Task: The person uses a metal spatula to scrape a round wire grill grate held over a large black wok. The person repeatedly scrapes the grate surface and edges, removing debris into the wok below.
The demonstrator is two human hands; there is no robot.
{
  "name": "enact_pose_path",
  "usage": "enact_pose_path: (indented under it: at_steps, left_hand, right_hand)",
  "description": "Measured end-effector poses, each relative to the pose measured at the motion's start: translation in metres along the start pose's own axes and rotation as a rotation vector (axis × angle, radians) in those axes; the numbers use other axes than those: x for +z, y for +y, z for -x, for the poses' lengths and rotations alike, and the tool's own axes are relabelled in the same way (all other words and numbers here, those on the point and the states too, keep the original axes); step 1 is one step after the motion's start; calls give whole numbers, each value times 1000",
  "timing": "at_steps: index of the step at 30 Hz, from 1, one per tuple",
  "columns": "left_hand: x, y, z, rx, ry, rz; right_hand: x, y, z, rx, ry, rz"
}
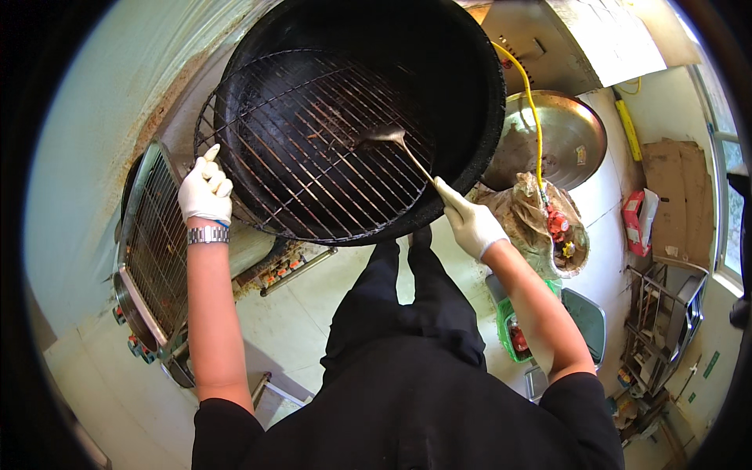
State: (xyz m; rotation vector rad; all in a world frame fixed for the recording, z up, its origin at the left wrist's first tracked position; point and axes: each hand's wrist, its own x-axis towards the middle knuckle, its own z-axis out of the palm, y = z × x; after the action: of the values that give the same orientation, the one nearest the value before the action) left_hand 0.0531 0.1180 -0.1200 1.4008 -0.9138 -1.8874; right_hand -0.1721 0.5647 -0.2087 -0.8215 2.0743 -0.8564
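A round wire grate (329, 176), darkened and browned, lies tilted over the mouth of a large black pan or wok (464, 117). My left hand (205, 191), in a white glove, is closed around the grate's left rim. A long-handled metal spatula (420, 163) is gripped by its handle in my gloved right hand (473, 223). Its head sits over the middle of the grate, touching or just above the bars. Dark residue partly hides the head's edge. Reddish-brown bits (323, 120) show near the grate's centre.
Left, a rectangular wire rack (155, 235) stands near burner knobs (138, 346). Right are a yellow gas hose (531, 106), a gas cylinder under a dirty cover (511, 217), a large metal lid or wok (549, 141), a green-lined bin (505, 323) and a metal frame (664, 329).
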Motion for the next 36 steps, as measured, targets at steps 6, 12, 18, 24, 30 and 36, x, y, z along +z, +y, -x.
enact_pose_path:
  at_steps: [6, 12, 18, 24, 30, 36]
  left_hand:
    - [5, 4, -4, 26, -36, -49]
    - [23, 13, 0, 0, -66, -36]
    - [16, 15, 2, 33, -19, -82]
    - [26, 13, -4, 24, -69, -64]
    - [3, 8, -8, 19, -23, -32]
    - [19, 0, 6, 1, -12, 15]
  right_hand:
    - [-19, 36, 127, 74, -92, 133]
    - [13, -8, 29, 117, -6, -229]
    - [24, -10, 115, 1, 97, -130]
    - [31, 14, -5, 49, 150, -157]
    - [27, -27, 69, 276, -43, -292]
    - [45, -30, 29, 462, -82, -262]
